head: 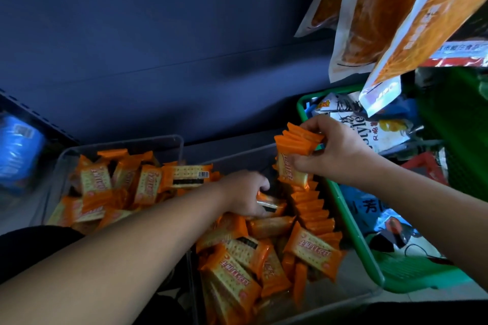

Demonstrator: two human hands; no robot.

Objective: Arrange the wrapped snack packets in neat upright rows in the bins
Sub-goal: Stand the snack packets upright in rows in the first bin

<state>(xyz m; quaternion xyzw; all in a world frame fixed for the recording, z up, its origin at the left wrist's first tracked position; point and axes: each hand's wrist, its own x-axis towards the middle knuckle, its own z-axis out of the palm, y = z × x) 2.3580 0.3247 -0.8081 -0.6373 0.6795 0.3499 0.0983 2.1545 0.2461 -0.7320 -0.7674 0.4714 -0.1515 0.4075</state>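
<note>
Left grip point(245, 192): clenched on one packet point(266, 204) inside the right bin point(353, 287).
Right grip point(335, 150): grasping a packet stack point(298, 140) on edge, over the far right corner.
Row point(314, 208): upright, along the right wall.

Letters "yle" on white packet point(352, 137)

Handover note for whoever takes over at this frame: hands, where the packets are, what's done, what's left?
Left hand grips one loose packet down in the right bin. Right hand pinches a stack of packets above that bin's far right corner.
Done: one upright row along the right bin's right wall.
Left: the loose pile in the right bin and the jumbled packets in the left bin are not yet stood in rows; the held stack is not yet placed.
</note>
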